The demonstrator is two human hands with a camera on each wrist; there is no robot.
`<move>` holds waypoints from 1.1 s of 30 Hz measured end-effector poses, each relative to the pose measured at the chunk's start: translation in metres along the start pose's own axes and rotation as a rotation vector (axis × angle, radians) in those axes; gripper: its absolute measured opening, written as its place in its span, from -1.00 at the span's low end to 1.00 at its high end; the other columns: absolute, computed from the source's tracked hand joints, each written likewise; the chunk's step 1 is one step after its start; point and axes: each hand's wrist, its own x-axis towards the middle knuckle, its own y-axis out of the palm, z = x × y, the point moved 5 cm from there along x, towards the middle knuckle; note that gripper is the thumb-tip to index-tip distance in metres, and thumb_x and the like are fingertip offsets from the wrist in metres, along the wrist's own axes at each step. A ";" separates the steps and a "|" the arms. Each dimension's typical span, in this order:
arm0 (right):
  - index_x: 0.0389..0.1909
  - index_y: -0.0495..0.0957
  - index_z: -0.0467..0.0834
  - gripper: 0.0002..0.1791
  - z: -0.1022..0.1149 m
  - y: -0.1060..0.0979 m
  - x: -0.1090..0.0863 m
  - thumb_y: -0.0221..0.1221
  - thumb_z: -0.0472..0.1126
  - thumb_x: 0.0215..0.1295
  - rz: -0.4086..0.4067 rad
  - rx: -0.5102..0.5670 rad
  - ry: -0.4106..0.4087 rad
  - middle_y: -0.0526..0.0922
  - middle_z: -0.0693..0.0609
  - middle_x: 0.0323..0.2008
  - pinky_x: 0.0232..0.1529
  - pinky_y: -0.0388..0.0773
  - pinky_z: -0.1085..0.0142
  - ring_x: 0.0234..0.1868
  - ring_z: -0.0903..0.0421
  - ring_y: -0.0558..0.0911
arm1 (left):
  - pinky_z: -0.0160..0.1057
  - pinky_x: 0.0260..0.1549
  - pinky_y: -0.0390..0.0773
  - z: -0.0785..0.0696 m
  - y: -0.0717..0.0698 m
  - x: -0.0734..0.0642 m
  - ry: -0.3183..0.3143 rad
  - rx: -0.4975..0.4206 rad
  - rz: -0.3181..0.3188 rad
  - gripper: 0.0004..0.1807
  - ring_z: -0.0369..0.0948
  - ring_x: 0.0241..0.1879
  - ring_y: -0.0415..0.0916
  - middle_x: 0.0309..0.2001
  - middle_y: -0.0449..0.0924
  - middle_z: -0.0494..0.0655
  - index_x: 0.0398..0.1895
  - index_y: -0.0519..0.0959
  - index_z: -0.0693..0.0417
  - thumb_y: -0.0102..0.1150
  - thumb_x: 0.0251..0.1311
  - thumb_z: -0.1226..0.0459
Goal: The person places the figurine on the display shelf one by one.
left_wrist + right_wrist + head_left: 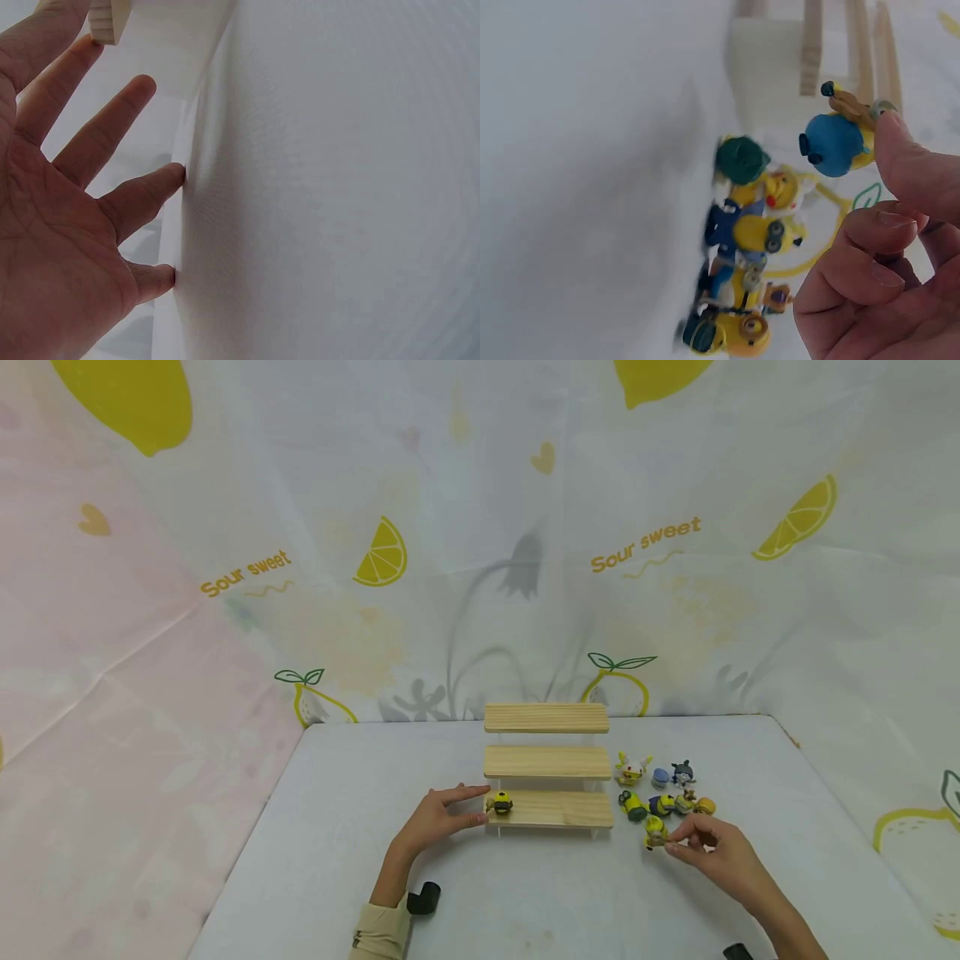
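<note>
My right hand [716, 852] pinches a small yellow minion figurine [656, 832] between thumb and fingertips, above the table in front of the other figurines. In the right wrist view, the blue underside of this minion figurine [834, 145] and a brown part along its side show. My left hand [437, 820] is at the left end of the lowest wooden shelf [566, 808], its fingers spread. The left wrist view has its fingers near the shelf's end [109, 21]; none is curled round it. Another yellow and black figurine [501, 803] stands on that shelf's left end.
Two more wooden shelves rise behind, the middle one [547, 762] and the top one [546, 717]. Right of them several figurines stand close together, among them a green one [633, 806], a white and yellow one [632, 769] and a grey one [682, 772].
</note>
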 end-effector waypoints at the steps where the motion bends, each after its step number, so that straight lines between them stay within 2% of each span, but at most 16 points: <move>1: -0.39 0.60 -0.17 -0.84 0.001 0.001 0.001 0.42 -0.31 0.11 0.008 0.040 0.002 0.47 0.06 -0.48 -0.52 0.35 0.33 -0.46 0.21 0.40 | 0.44 0.28 -0.36 0.000 0.000 0.000 -0.001 -0.001 0.001 -0.45 0.07 0.38 0.23 0.24 0.52 -0.18 0.22 0.60 -0.26 0.41 0.11 -0.03; 10: -0.31 0.58 -0.33 -0.83 0.019 0.014 0.012 0.36 -0.34 0.20 0.058 0.346 0.005 0.61 -0.03 -0.33 -0.43 0.51 0.32 -0.39 0.17 0.54 | 0.45 0.28 -0.36 0.000 -0.001 -0.001 -0.004 0.006 0.002 -0.44 0.08 0.38 0.23 0.25 0.51 -0.16 0.23 0.59 -0.26 0.41 0.11 -0.03; 14: -0.35 0.53 -0.35 -0.83 0.031 0.024 0.020 0.34 -0.37 0.21 0.085 0.452 -0.003 0.65 0.01 -0.35 -0.51 0.45 0.35 -0.46 0.21 0.52 | 0.45 0.28 -0.35 0.000 -0.001 0.000 -0.005 0.013 0.003 -0.44 0.08 0.38 0.23 0.25 0.51 -0.16 0.23 0.59 -0.26 0.41 0.11 -0.04; 17: -0.38 0.52 -0.33 -0.86 0.040 0.034 0.026 0.32 -0.41 0.22 0.096 0.514 0.001 0.66 0.05 -0.37 -0.58 0.32 0.36 -0.53 0.24 0.43 | 0.46 0.28 -0.34 0.000 -0.001 0.000 -0.003 0.017 0.003 -0.44 0.08 0.38 0.24 0.25 0.51 -0.16 0.23 0.59 -0.26 0.41 0.11 -0.04; 25: -0.42 0.60 -0.18 -0.90 0.055 0.061 0.040 0.33 -0.39 0.21 0.083 0.646 0.136 0.61 0.03 -0.32 -0.55 0.32 0.40 -0.52 0.22 0.38 | 0.46 0.28 -0.35 0.001 0.000 0.000 0.000 0.012 0.003 -0.45 0.09 0.38 0.23 0.25 0.51 -0.17 0.22 0.59 -0.28 0.40 0.11 -0.04; 33: -0.49 0.63 -0.07 -0.82 0.063 0.087 0.045 0.35 -0.38 0.19 0.102 0.737 0.233 0.68 0.06 -0.29 -0.60 0.27 0.42 -0.55 0.23 0.35 | 0.45 0.28 -0.36 0.000 0.000 0.000 -0.005 0.006 0.002 -0.45 0.09 0.38 0.23 0.24 0.51 -0.18 0.22 0.60 -0.30 0.41 0.11 -0.03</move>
